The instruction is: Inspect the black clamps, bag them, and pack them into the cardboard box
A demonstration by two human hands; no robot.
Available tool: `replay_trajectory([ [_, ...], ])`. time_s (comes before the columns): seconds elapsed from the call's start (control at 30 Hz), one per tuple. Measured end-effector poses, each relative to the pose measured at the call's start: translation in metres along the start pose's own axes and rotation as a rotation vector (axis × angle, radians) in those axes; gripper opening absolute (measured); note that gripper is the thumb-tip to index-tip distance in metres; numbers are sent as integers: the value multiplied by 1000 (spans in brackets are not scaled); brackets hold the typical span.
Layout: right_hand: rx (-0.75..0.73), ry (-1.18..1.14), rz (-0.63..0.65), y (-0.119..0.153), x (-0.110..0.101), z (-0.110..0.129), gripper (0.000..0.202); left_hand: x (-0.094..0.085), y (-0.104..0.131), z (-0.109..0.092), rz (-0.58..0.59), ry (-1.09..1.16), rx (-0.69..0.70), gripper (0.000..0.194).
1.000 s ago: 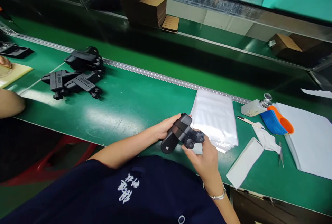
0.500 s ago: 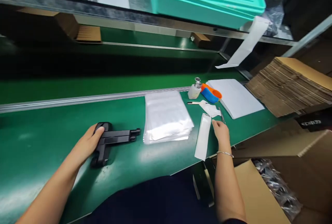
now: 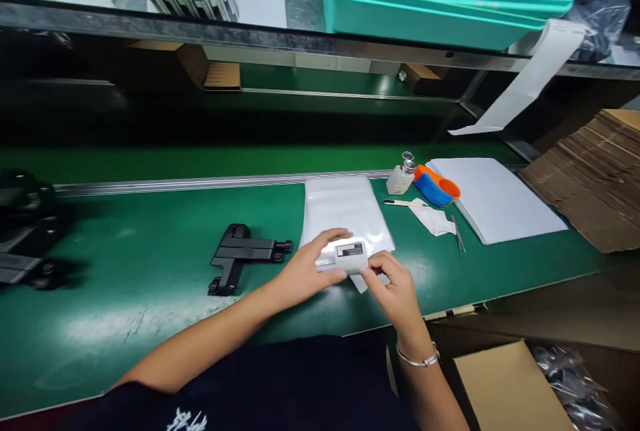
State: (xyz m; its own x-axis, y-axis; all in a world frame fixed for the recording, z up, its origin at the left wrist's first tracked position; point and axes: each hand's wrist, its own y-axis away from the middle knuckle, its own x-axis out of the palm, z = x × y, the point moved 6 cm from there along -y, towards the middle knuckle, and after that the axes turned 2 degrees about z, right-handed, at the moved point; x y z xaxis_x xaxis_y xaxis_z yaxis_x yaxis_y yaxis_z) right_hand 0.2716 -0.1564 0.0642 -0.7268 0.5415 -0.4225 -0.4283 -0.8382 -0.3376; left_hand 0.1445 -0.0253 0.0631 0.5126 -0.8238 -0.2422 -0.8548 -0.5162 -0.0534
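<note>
A white label strip (image 3: pixel 351 256) is between my hands, bent over, with a small black-and-grey printed label facing up. My left hand (image 3: pixel 310 264) grips its left side between thumb and fingers. At its right edge, the thumb and fingers of my right hand (image 3: pixel 395 284) pinch the strip. Its loose tail hangs below, partly hidden. Just beneath the hands lies a stack of clear plastic bags (image 3: pixel 343 208). A black T-shaped plastic part (image 3: pixel 245 251) rests on the green table (image 3: pixel 150 311), left of the bags and touched by neither hand.
More black parts (image 3: pixel 25 238) are at the far left. Behind the bags' right side stand a pump bottle (image 3: pixel 401 176), an orange-and-blue holder (image 3: pixel 436 188), a pen (image 3: pixel 400 203), a tissue (image 3: pixel 433 218), tweezers (image 3: pixel 457 234) and white sheets (image 3: pixel 500 198). A shelf edge (image 3: pixel 280 41) overhangs; cartons (image 3: pixel 585 178) stand right.
My left hand has let go of the black part and moved right to the label strip. My right hand has lifted the strip off the table and brought it left over the bags.
</note>
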Motion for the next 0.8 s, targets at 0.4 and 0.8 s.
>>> replay_trajectory([
  [0.4,95,-129,-135,-5,22,3,15,12,4,-6,0,-110,-114,27],
  [0.8,-194,417,-135,1,33,8,6,17,-2,32,221,175,-480,42],
])
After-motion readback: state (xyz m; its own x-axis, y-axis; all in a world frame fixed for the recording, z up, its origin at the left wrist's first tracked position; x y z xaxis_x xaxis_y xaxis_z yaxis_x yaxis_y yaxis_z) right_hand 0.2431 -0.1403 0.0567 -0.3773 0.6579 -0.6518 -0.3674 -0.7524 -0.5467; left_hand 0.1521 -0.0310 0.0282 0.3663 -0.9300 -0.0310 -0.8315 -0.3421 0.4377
